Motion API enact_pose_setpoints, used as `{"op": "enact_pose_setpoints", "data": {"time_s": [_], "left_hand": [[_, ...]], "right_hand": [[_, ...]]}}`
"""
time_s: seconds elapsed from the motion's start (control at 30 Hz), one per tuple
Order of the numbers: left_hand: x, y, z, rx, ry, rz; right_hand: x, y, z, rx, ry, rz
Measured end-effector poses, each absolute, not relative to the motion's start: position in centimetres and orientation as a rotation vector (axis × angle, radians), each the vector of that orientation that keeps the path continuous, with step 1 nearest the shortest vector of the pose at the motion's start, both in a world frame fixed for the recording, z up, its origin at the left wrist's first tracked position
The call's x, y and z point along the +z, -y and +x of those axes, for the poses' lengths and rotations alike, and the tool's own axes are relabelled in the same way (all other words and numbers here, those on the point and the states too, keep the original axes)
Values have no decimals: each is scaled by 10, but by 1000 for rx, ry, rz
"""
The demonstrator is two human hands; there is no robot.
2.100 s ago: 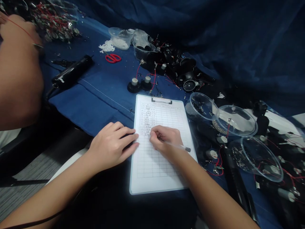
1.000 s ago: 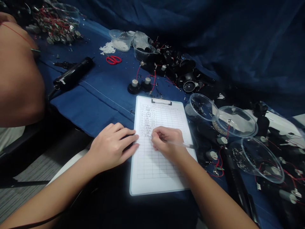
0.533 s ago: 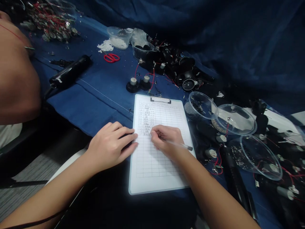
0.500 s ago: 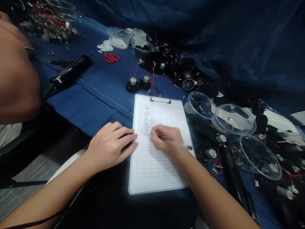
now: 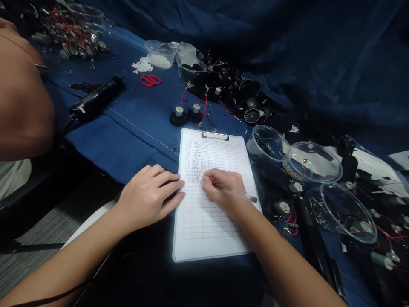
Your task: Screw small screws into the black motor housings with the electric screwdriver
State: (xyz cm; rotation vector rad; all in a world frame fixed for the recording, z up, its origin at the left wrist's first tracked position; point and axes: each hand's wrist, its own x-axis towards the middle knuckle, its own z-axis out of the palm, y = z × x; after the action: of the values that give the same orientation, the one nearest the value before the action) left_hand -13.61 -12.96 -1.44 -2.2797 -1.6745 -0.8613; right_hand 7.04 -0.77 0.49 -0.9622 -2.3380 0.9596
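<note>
A white clipboard (image 5: 217, 251) with a black clip lies in front of me, holding a printed table sheet (image 5: 204, 213) whose upper left rows carry handwriting. My right hand (image 5: 223, 187) is closed around a clear pen (image 5: 241, 195), its tip by the lowest written row. The dark end of the pen points to the right. At the clipboard's left edge rests my left hand (image 5: 151, 194), fingers slightly bent and apart, fingertips touching the edge. It holds nothing.
Beyond the clipboard stand small motors (image 5: 179, 111) on black bases, red-handled scissors (image 5: 150, 80) and a black cylindrical tool (image 5: 97, 100). Clear tubs (image 5: 268, 143) and wired motors crowd the right. Another person's arm (image 5: 24, 98) is at the left, near heaped wired parts (image 5: 75, 36).
The view has shifted very slightly, so the table things sit a little lower. Both hands keep nearly the same place, and the pen is still in my right hand.
</note>
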Motion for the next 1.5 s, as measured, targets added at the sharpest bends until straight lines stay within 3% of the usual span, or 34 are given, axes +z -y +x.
{"op": "enact_pose_setpoints", "data": {"time_s": [1.5], "left_hand": [[-15,129,-137,-871,1664,-2293]], "right_hand": [[5,8,72,876,2349,-862]]}}
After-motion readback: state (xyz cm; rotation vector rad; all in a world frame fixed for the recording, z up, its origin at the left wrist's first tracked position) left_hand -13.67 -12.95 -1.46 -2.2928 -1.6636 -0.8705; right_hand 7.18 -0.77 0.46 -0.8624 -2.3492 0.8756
